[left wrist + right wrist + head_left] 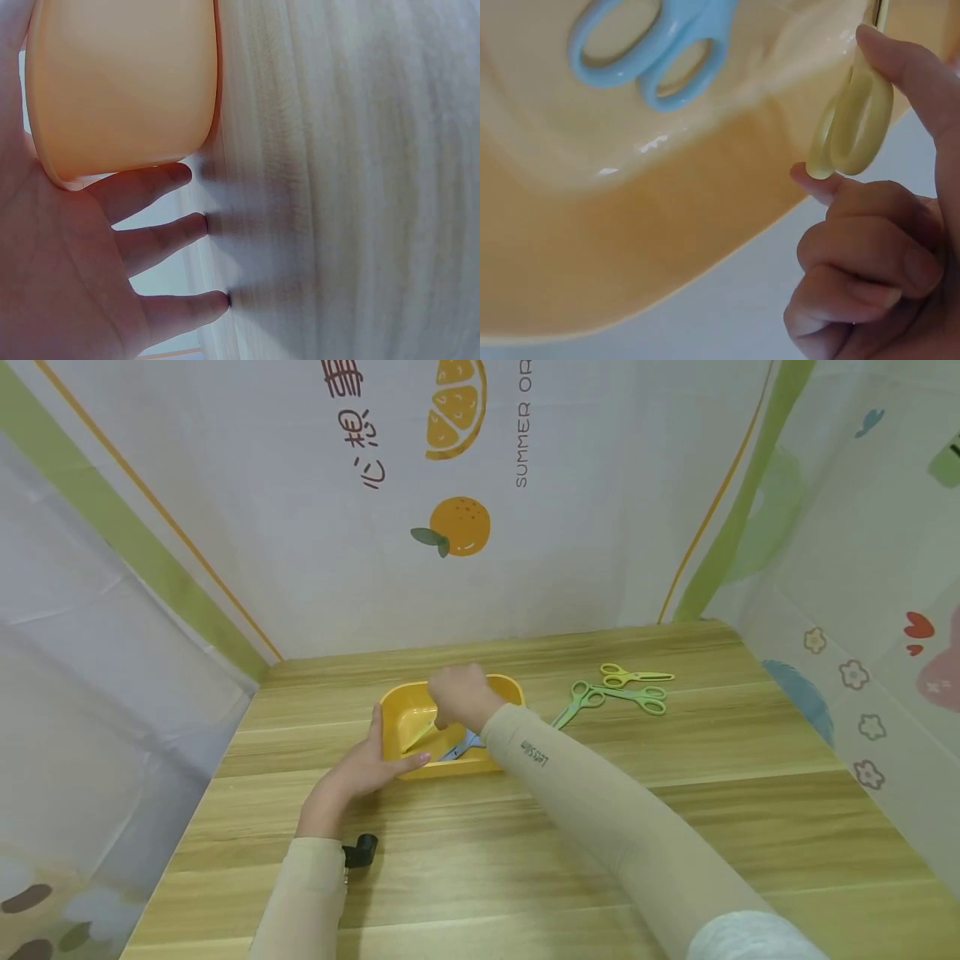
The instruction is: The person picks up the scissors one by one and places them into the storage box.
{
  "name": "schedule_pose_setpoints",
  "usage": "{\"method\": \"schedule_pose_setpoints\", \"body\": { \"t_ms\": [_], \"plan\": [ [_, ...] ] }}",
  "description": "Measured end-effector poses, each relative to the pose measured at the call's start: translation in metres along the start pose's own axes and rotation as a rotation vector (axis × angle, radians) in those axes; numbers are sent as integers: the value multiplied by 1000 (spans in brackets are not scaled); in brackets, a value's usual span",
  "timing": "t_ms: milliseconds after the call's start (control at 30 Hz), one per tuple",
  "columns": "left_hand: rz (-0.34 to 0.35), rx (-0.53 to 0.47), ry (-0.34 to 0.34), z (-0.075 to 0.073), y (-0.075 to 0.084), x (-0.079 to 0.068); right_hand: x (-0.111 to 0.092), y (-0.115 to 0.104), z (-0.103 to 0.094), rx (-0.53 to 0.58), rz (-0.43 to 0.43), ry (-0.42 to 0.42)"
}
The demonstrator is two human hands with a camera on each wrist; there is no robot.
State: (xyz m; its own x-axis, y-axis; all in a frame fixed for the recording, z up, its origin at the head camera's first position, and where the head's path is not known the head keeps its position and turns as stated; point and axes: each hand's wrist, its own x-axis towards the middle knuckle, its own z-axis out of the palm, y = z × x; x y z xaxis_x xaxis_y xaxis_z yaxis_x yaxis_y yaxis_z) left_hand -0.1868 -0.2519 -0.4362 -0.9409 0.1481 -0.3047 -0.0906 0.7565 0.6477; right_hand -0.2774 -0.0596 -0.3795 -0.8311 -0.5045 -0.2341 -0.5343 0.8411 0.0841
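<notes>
Yellow tray: sits on the bench [450,868], its near wall [468,768] toward the person.
Left hand [362,768]: at the tray's left end, fingers straight and spread, thumb along the near rim, steadying rather than clutching.
Right hand [459,692]: reaching over the tray, thumb and forefinger pinching the yellow scissors [861,124] by the handles, the other fingers folded in.
Pinched scissors: pointing down into the tray; from here I can't tell whether the tip touches bottom.
Blue scissors [463,743]: lying in the tray, just beside the pinched ones.
Right of the tray: two green scissors on the bench, the nearer pair [577,702] touching or almost touching the farther pair [637,695], with another yellow pair [637,677] just behind.
Backdrop: white cloth printed with an orange [465,527].
</notes>
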Motion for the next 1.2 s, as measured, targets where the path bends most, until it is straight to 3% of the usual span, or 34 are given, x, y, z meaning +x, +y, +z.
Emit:
{"method": "schedule_pose_setpoints", "body": {
  "t_ms": [500, 800, 1033, 1200],
  "plan": [
    [-1, 11, 4, 2, 1, 0, -3, 10, -5, 23, -2, 39],
    [1, 7, 9, 3, 2, 0, -7, 20, -19, 104, -2, 51],
    [-20, 14, 2, 3, 2, 1, -14, 34, -34, 40, 17, 88],
    [-24, 28, 5, 3, 2, 1, -23, 50, -46, 117, 50, 67]
  ]
}}
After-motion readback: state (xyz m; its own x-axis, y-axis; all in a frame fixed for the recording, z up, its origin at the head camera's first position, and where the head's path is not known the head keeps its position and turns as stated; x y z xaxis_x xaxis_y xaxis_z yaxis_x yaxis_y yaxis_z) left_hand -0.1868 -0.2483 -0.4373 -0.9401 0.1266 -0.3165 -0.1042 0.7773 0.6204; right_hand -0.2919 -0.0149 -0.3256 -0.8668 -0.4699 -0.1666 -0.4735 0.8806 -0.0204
